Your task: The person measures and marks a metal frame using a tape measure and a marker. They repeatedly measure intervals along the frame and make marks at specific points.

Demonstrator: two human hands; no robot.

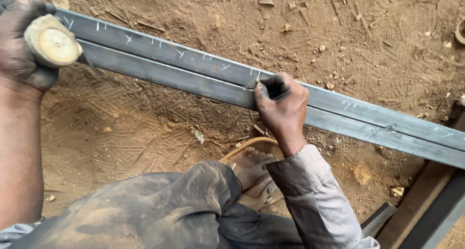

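Two long grey steel square tubes lie side by side, running from upper left to lower right, with white chalk ticks and crosses along them. My right hand rests on the tubes at mid-frame, fingers closed on a small dark tool whose pale tip touches the upper tube by a chalk mark. My left hand is raised at the upper left, gripping a thick wooden handle whose round cut end faces the camera. What sits on the handle's far end is hidden.
Sandy ground with small stones and wood scraps lies under the tubes. My sandalled foot and bent knee in dusty dark trousers are below the tubes. More metal bars lie at the lower right.
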